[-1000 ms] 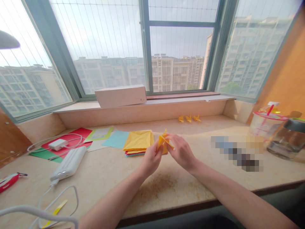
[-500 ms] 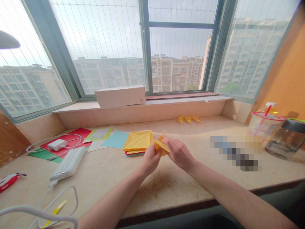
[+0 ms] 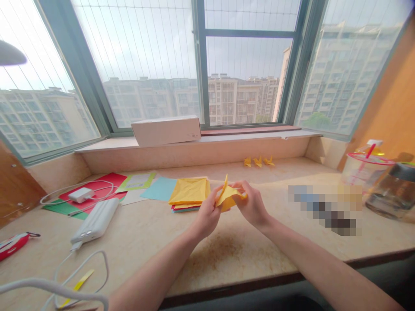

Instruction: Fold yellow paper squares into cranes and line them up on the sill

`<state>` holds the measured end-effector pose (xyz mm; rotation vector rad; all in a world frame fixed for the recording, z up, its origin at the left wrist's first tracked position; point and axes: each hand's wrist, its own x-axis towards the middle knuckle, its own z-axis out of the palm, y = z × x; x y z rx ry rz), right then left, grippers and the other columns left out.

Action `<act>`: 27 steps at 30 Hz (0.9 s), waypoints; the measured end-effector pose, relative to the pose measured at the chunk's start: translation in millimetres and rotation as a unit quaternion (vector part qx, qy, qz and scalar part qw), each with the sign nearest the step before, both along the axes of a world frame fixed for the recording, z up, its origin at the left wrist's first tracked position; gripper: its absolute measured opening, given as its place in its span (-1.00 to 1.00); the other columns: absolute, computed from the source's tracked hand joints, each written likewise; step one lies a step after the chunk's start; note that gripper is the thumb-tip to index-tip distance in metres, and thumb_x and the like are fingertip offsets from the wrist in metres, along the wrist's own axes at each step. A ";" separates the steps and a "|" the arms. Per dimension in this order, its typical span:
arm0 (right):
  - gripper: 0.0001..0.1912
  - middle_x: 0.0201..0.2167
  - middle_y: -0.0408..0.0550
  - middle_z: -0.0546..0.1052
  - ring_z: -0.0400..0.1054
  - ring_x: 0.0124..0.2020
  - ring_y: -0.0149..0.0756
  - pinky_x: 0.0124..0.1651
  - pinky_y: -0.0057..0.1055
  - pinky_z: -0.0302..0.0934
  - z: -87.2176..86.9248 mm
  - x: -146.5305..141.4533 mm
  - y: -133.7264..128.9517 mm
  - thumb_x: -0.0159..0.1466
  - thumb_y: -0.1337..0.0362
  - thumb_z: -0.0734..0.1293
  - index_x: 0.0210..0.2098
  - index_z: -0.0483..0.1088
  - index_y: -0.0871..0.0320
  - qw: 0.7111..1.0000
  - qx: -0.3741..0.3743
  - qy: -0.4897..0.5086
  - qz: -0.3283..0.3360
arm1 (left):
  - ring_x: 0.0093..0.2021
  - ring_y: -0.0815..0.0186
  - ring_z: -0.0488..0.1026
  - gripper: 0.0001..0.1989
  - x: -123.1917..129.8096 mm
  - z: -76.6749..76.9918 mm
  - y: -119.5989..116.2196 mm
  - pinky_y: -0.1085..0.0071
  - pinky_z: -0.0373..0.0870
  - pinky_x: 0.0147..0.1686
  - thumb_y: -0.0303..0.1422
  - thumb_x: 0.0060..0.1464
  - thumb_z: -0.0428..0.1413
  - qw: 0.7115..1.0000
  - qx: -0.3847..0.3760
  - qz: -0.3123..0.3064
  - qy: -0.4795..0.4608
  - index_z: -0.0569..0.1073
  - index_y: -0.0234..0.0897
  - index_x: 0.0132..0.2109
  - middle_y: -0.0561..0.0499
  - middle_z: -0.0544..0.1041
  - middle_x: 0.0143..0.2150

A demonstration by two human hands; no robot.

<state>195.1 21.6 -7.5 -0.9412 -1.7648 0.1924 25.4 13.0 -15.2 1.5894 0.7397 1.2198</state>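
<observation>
A yellow origami crane (image 3: 228,196), with one narrow point sticking up and a wing spread to the right, is held above the counter between both hands. My left hand (image 3: 209,211) pinches its left side near the base. The fingers of my right hand (image 3: 254,205) close on its right side; some fingertips are hidden behind the paper. Just left of my left hand lies a stack of square paper (image 3: 189,191), yellow on top with red and blue edges below. Three small yellow folded birds (image 3: 258,162) stand at the back of the counter.
On the left lie a white power bank (image 3: 95,220), a white charger (image 3: 81,195) with cable, coloured sheets (image 3: 158,188) and a red object (image 3: 14,245). A white box (image 3: 167,130) sits on the sill. At right are a lidded cup (image 3: 366,170) and a dark-topped jar (image 3: 392,194).
The paper crane now shows more of its body, with its wing spread wider. My right hand has shifted to the right and turned, its fingers now at the wing's outer end.
</observation>
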 end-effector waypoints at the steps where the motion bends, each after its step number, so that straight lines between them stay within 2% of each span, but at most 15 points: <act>1: -0.77 -0.21 -0.02 0.63 0.56 -0.28 -0.18 -0.28 -0.37 0.39 0.8 0.1 0.8 0.30 0.10 0.32 -0.14 0.34 0.07 1.000 -0.002 0.013 0.012 | -0.04 0.14 0.50 -0.49 0.5 0.2 -0.5 0.19 0.53 -0.11 -0.30 0.16 0.13 1.000 -0.011 -0.003 -0.011 0.27 -0.19 0.24 -0.13 0.50 0.05; 5: -0.78 -0.23 -0.02 0.63 0.55 -0.29 -0.18 -0.24 -0.32 0.40 4.7 -1.9 -0.1 0.30 0.09 0.30 -0.16 0.39 0.08 0.999 0.010 0.023 0.025 | -0.08 0.18 0.51 -0.55 1.6 3.2 -2.0 0.24 0.55 -0.17 -0.31 0.18 0.10 0.999 -0.017 0.009 -0.026 0.29 -0.19 0.20 -0.13 0.50 0.02; 9: -0.80 -0.20 0.00 0.62 0.54 -0.27 -0.18 -0.20 -0.30 0.40 7.6 -3.5 -4.6 0.32 0.16 0.28 -0.13 0.40 0.10 0.999 0.023 0.029 0.014 | -0.29 0.30 0.54 -0.56 1.6 4.6 -1.4 0.32 0.54 -0.28 -0.39 0.16 0.07 1.000 -0.011 0.022 -0.018 0.29 -0.20 0.19 -0.09 0.51 -0.07; 13: -0.82 -0.15 0.00 0.61 0.53 -0.20 -0.21 -0.15 -0.30 0.41 6.7 -2.9 -5.6 0.34 0.23 0.24 -0.11 0.41 0.09 0.998 0.026 0.049 0.018 | -0.39 0.40 0.48 -0.52 1.4 2.3 0.2 0.42 0.49 -0.39 -0.48 0.13 0.02 0.999 0.007 0.038 0.000 0.27 -0.20 0.21 -0.05 0.48 -0.12; 17: -0.81 -0.17 -0.01 0.62 0.52 -0.18 -0.21 -0.12 -0.30 0.40 5.2 -2.7 -4.1 0.37 0.22 0.22 -0.10 0.43 0.08 0.998 0.025 0.061 0.022 | -0.45 0.42 0.42 -0.56 1.6 -1.3 0.4 0.44 0.45 -0.45 -0.42 0.19 -0.01 0.999 0.011 0.034 0.017 0.24 -0.22 0.22 0.00 0.44 -0.25; 20: -0.80 -0.22 -0.01 0.63 0.52 -0.21 -0.20 -0.14 -0.29 0.41 5.2 -2.5 -3.4 0.37 0.20 0.23 -0.12 0.45 0.09 0.997 0.028 0.069 0.021 | -0.42 0.40 0.43 -0.58 1.7 -1.6 -2.0 0.44 0.46 -0.44 -0.33 0.24 -0.02 0.999 0.014 0.020 0.021 0.21 -0.23 0.22 -0.01 0.42 -0.24; 23: -0.80 -0.23 -0.01 0.63 0.53 -0.23 -0.21 -0.16 -0.29 0.41 5.1 -2.2 -2.4 0.37 0.21 0.23 -0.13 0.47 0.09 0.996 0.027 0.078 0.024 | -0.35 0.36 0.48 -0.54 0.9 1.4 -5.9 0.39 0.51 -0.38 -0.22 0.24 0.04 0.999 0.005 0.009 0.032 0.20 -0.21 0.23 -0.07 0.42 -0.12; 27: -0.82 -0.20 -0.01 0.63 0.54 -0.19 -0.20 -0.12 -0.27 0.42 3.2 -3.2 0.4 0.35 0.23 0.26 -0.16 0.48 0.09 0.996 0.038 0.070 0.046 | -0.15 0.22 0.51 -0.50 -1.2 7.0 -9.5 0.28 0.55 -0.24 -0.14 0.18 0.11 0.999 -0.029 0.032 0.023 0.25 -0.18 0.20 -0.12 0.43 -0.01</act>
